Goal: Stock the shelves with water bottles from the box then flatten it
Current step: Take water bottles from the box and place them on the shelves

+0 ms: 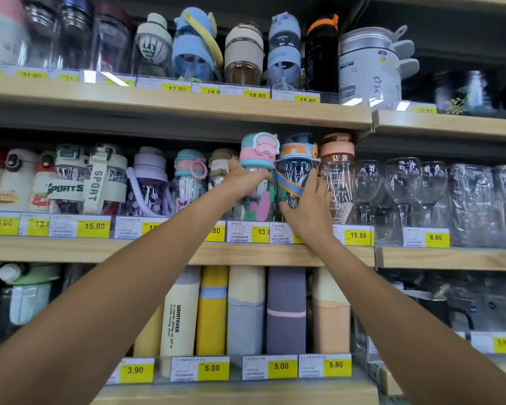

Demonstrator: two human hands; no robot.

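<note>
The left hand covers the waist of the pink bottle, and its fingertips are lost in blur against the plastic. The right hand hides the lower half of the blue bottle. The left arm crosses one price tag, leaving only ".80" showing, and the right wrist blocks part of another tag. Small print on the tags is too fine to read. The top-left jars are smeared and cut by the upper edge.
</note>
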